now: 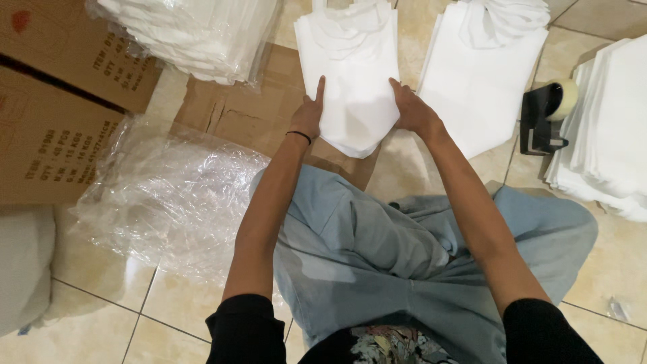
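Two hands were on the job, both flat against one folded white bag (354, 87) that lay on a sheet of brown cardboard (249, 118) in front of the person's knees. The left hand (309, 114) pressed its left edge, fingers together and forefinger stretched up the side; the right hand (411, 108) cupped the right edge, thumb on top, nothing pinched. One more flat pile of white bags (482, 74) lay just beside it, a third stack (606, 128) sat at the far right, and a fourth bundle in clear wrap (195, 34) was at the top left. Two brown cartons (54, 101) with dark printed lettering stood at the left. One crumpled clear plastic sheet (168, 195) covered the tiles, and one black tape dispenser (542, 118) sat between the stacks.
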